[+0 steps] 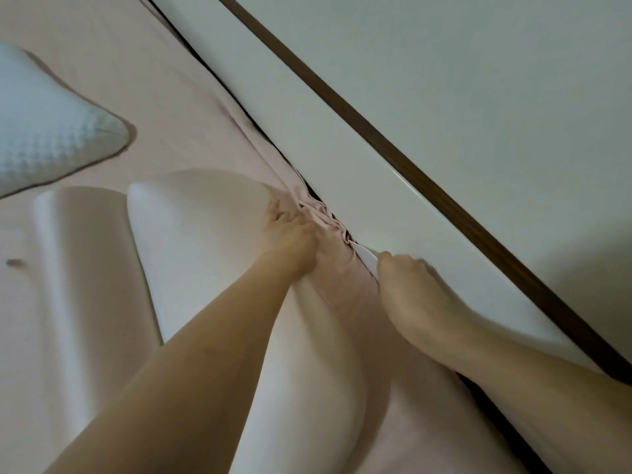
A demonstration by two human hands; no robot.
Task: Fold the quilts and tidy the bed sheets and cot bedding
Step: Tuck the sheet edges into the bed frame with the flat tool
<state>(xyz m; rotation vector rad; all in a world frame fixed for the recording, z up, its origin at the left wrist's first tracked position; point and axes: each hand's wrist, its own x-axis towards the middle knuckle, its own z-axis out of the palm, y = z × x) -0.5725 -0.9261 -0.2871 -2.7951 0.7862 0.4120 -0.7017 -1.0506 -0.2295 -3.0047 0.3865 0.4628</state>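
A pale pink bed sheet (143, 97) covers the mattress and bunches into folds (319, 213) at the dark gap beside the white headboard (376, 186). My left hand (290, 230) presses its fingers into the bunched sheet at that gap, lying across the end of a long pale pillow (212, 254). My right hand (403, 285) is curled at the headboard's lower edge; its fingertips pinch the sheet's edge there. Part of both hands' fingers is hidden in the folds.
A second long pillow (68, 268) lies to the left. A white waffle-textured cushion (44, 131) sits at the far left. A dark wooden strip (376, 138) runs along the top of the headboard, with a white wall (478, 63) behind it.
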